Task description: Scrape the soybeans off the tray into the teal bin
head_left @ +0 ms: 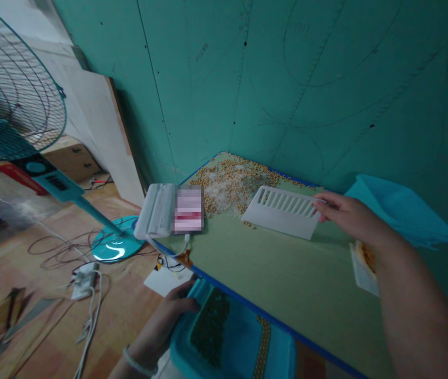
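Observation:
My right hand (332, 207) grips the right end of a white slotted plastic scraper (281, 217), its lower edge on or close to the pale green tabletop (255, 273). Just beyond the scraper's left side is a pile of small tan bead-like grains mixed with clear whitish bits (234, 184). Below the table's front edge, my left hand (180, 302) holds the left rim of a blue plastic bin (186, 337). Dark green matter (210, 326) and a narrow band of tan grains (263, 342) show in or through the bin.
A phone (188, 209) with a cable lies beside a white device (156, 210) at the table's left corner. At right are a blue container (397, 210) and a small white tray (362, 273). A standing fan (58, 181), power strip (84, 281) and cables occupy the left floor.

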The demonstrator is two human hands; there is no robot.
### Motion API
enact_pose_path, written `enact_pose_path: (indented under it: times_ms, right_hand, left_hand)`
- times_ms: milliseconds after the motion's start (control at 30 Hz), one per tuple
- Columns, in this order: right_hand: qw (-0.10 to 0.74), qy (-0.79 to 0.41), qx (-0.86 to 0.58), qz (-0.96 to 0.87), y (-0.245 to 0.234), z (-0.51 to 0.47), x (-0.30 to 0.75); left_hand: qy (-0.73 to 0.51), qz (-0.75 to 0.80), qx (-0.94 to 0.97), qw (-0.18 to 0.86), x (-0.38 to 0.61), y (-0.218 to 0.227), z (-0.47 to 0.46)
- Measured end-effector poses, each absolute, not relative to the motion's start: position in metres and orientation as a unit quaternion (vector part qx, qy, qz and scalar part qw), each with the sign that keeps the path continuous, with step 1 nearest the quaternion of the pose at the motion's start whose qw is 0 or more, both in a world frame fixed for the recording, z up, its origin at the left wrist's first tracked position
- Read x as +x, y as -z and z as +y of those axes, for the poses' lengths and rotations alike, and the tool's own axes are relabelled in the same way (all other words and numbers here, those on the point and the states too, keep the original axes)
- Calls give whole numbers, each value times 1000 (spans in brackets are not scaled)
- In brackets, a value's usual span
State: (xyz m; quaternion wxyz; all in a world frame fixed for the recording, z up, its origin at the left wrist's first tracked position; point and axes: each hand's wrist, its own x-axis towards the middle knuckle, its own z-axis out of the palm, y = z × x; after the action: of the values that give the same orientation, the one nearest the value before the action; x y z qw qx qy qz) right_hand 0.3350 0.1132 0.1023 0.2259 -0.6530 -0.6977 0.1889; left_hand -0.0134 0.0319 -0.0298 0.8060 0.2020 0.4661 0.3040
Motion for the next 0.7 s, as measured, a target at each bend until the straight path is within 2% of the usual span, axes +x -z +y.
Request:
enact_pose_path:
  times_ms: [333, 700]
  right_hand:
    - [214, -193, -659, -695, -103, 113, 335]
    - [240, -215, -649, -689, -99, 114, 334]
  left_hand:
    - [-304, 479, 185, 802, -11, 22, 32]
    - [-319, 438, 183, 820, -14, 18, 32]
